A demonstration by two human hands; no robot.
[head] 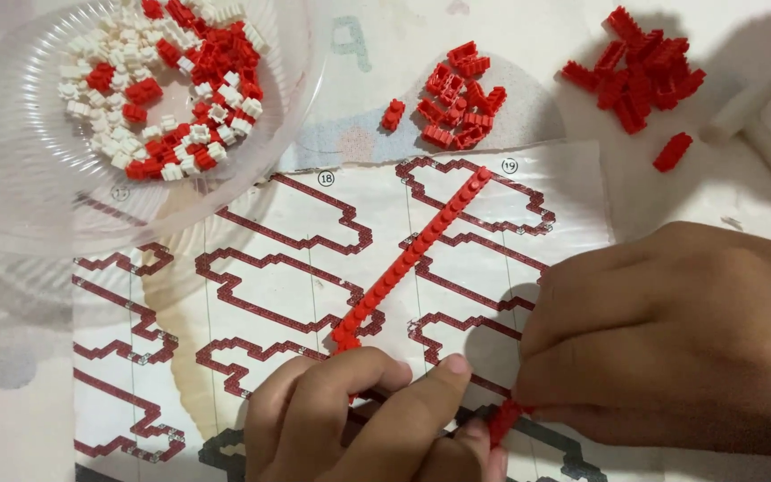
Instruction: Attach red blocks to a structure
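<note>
A long thin row of joined red micro bricks lies diagonally across the paper instruction sheet. My left hand pinches the row's near end at the bottom middle. My right hand comes in from the right with its fingers curled, and its fingertips press a small red brick piece against my left thumb. The spot where the two hands meet is partly hidden by fingers.
A clear plastic bowl at the upper left holds several red and white micro bricks. Two loose piles of red bricks lie above the sheet, with single red bricks nearby. A white tool handle rests at the right edge.
</note>
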